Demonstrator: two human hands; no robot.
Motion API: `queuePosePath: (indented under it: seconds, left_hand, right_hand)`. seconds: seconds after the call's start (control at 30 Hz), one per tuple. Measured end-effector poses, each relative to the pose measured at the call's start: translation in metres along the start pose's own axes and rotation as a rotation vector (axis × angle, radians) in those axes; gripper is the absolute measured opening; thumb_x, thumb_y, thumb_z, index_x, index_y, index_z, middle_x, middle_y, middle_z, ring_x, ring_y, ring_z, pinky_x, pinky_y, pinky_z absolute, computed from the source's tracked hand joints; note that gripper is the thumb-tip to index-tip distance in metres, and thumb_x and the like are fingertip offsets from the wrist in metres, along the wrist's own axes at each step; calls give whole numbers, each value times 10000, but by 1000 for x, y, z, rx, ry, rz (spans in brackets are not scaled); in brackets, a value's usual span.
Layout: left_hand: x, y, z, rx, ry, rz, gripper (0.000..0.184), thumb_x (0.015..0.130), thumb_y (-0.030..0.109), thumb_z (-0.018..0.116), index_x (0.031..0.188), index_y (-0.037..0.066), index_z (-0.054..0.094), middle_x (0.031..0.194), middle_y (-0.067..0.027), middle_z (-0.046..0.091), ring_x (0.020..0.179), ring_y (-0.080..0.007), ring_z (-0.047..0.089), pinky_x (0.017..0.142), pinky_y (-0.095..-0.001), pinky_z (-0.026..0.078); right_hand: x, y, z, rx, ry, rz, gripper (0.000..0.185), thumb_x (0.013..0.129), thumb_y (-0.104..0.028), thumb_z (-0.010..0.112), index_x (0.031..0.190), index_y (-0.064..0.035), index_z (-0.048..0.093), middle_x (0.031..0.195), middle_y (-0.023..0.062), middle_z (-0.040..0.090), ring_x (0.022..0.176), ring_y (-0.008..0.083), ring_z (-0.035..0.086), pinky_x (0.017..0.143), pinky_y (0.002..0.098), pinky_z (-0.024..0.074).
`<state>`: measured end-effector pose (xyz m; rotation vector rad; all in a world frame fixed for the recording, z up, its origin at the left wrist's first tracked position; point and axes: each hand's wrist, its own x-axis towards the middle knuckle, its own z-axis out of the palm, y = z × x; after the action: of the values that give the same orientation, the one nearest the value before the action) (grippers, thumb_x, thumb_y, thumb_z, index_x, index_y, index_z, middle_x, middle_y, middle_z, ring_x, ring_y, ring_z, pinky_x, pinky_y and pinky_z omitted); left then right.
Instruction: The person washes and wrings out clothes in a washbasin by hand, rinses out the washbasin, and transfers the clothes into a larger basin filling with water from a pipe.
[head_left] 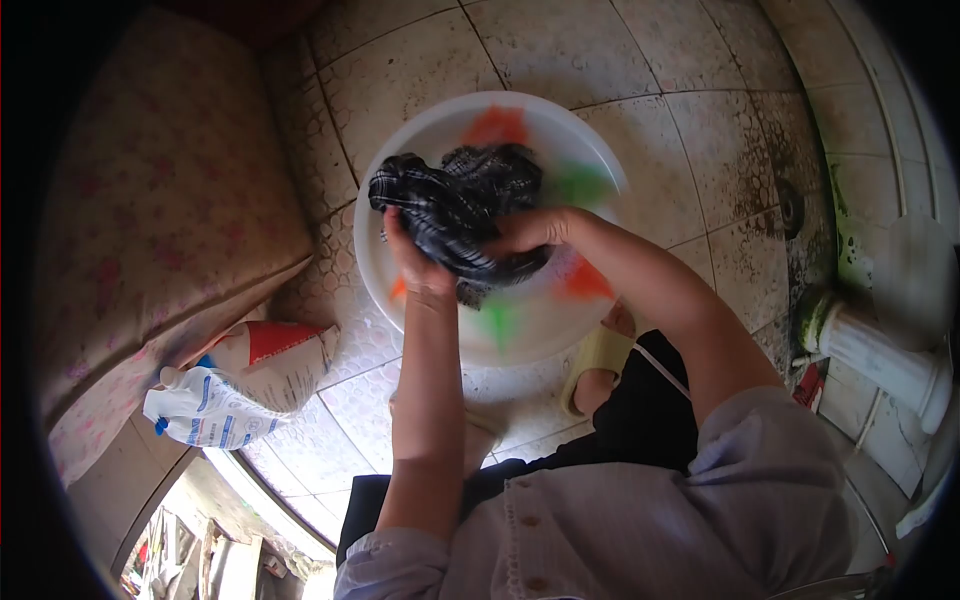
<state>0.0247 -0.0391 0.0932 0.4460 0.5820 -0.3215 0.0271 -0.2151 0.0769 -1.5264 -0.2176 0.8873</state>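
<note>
A dark cloth with thin white lines is bunched up over a round white basin with orange and green patterns inside. My left hand holds the cloth from its lower left side, fingers curled under the folds. From the right, my right hand presses into the cloth; it is blurred and its fingertips are hidden in the fabric. The basin stands on the tiled floor just in front of my feet.
Plastic packages lie at the lower left, beside a piece of furniture under a patterned cover. A floor drain and a white pipe are on the right. My yellow-green slipper is close to the basin's near edge.
</note>
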Motion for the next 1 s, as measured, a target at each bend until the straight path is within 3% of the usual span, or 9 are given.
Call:
queuePosePath:
  seconds: [0.1,0.37,0.47,0.6,0.7,0.77,0.87,0.97,1.0]
  left_hand:
    - [4,11,-23,-86,-309,7,586,817,456,490,1245,60,428,1214,-93,499,1119,-303,468,961,-450,384]
    - [2,-73,-23,-107,-133,-363,658,827,605,402,1267,115,406,1267,-77,453,1191,-260,407,973,-459,333]
    - [-12,-76,-4,33,-619,354,459,901,430,408,1219,105,471,1217,-65,501,1137,-218,455,1002,-380,305]
    - [0,-79,-25,137,0,-130,505,881,445,381,1247,97,406,1259,-97,457,1201,-227,401,1020,-410,285]
    - [37,-73,-57,-374,-912,-76,402,916,333,371,1250,117,424,1199,-74,507,1138,-224,465,956,-406,375]
    - [2,-69,-9,-228,-832,193,385,929,339,335,1233,127,437,1191,-64,515,1122,-215,477,938,-407,390]
    - [-1,-66,5,73,153,-153,433,925,377,314,1217,88,451,1187,-105,515,1097,-227,497,925,-396,405]
    - [1,-42,-46,-88,-555,-119,469,916,371,328,1281,84,394,1243,-127,475,1153,-245,461,951,-403,388]
    - [-2,-47,-35,-15,-278,-93,462,915,367,333,1272,80,402,1246,-130,471,1154,-247,458,958,-404,381]
  right_hand:
    - [-21,10,-7,-82,-231,136,639,726,-359,689,1183,34,477,1109,128,571,1061,195,516,927,296,375]
    - [-23,-35,20,-599,439,-105,364,678,-151,601,1029,-70,545,881,171,617,829,350,599,754,392,479]
    - [-29,-51,61,-725,400,-355,279,699,-218,619,946,-107,550,816,136,617,757,327,610,672,415,474]
    - [31,-32,6,-603,906,30,363,703,-272,615,1025,-114,564,814,124,630,764,305,617,679,395,489]
    - [-9,-82,41,-567,399,134,310,747,-300,616,970,-98,542,988,184,559,946,353,542,754,417,442]
    - [1,-75,39,-534,124,188,296,769,-314,616,942,-90,530,1075,214,523,1036,376,505,791,427,418]
    - [45,-28,14,-608,945,124,239,713,-305,592,821,-97,638,766,145,629,724,314,617,632,414,487]
    - [3,-29,83,-650,774,-418,257,734,-329,577,754,-74,605,745,156,617,706,324,609,616,420,477]
    - [7,-34,70,-609,721,-171,245,733,-313,584,763,-70,598,739,164,614,693,335,605,607,415,475]
